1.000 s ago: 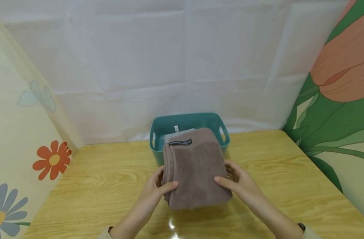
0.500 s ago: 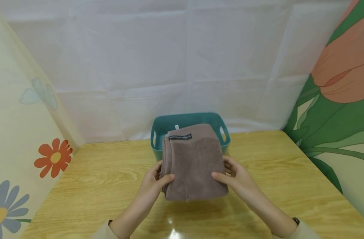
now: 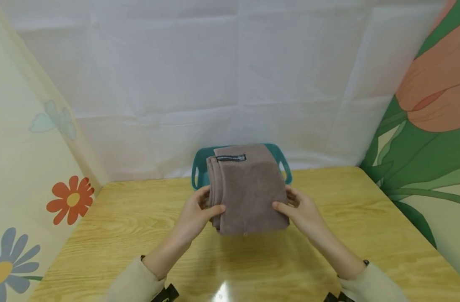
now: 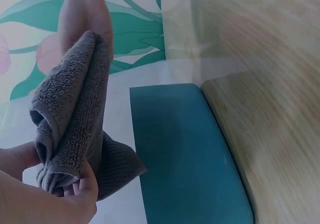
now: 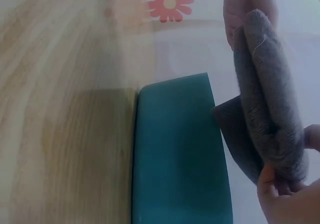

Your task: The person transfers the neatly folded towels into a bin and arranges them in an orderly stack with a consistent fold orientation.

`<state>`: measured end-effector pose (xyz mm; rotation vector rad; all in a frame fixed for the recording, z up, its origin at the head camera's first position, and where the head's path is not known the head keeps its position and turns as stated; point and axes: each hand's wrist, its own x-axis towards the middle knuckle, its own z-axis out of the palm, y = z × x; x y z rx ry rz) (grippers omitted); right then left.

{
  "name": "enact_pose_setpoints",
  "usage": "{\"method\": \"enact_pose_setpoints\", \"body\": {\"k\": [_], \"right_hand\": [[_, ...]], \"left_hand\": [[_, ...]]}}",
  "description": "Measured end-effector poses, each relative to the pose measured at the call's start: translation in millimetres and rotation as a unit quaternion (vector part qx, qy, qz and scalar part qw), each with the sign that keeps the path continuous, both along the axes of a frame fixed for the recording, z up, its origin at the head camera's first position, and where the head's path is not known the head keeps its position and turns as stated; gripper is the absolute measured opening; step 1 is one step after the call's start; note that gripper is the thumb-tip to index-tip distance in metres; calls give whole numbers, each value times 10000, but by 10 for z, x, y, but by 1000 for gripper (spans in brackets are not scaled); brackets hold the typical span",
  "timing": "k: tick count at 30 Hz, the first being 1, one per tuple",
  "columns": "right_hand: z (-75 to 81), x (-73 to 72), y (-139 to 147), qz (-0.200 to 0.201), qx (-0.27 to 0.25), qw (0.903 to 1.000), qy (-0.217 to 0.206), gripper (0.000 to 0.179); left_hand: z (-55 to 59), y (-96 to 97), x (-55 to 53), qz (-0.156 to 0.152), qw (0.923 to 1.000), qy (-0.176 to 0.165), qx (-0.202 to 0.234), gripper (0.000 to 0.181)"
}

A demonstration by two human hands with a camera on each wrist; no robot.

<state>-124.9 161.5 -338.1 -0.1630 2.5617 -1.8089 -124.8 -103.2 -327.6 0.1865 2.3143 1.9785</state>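
A folded grey-brown towel [image 3: 252,193] with a dark label strip near its far edge is held up between both hands. My left hand [image 3: 197,214] grips its left side, thumb on top and fingers underneath. On the right side my right hand [image 3: 301,209] pinches it the same way. Behind and partly below the towel stands a teal basket [image 3: 200,163] with handle holes, its inside mostly hidden. Both wrist views show the towel [image 4: 75,103] raised above the rim of the basket [image 5: 180,149], with one corner hanging lower toward it.
The wooden table [image 3: 139,218] carries the basket near its back edge. A white cloth backdrop [image 3: 169,84] rises right behind. Painted panels with flowers [image 3: 70,200] flank the table on both sides.
Both hands have carried the towel forward, away from me and over the basket. It now covers more of the basket's opening; the pale cloth and white tag seen there earlier are hidden.
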Motion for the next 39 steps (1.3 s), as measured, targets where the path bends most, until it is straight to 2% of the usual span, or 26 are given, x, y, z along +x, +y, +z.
{"method": "enact_pose_setpoints", "body": {"k": [6, 19, 26, 32, 39], "right_hand": [[58, -110, -35, -95, 176, 9996, 189, 56], [112, -456, -151, -570, 579, 9957, 454, 54], [120, -643, -193, -555, 526, 9959, 478, 54], [103, -772, -205, -568, 395, 9956, 631, 49], [86, -886, -190, -661, 534, 9938, 716, 50]], "left_hand": [[26, 14, -189, -5, 10000, 0, -62, 52], [34, 18, -537, 346, 9985, -25, -416, 51], [7, -2, -738, 485, 9967, 75, -650, 50], [20, 20, -861, 559, 9956, 30, -755, 54], [26, 71, -964, 621, 9958, -82, -669, 59]]}}
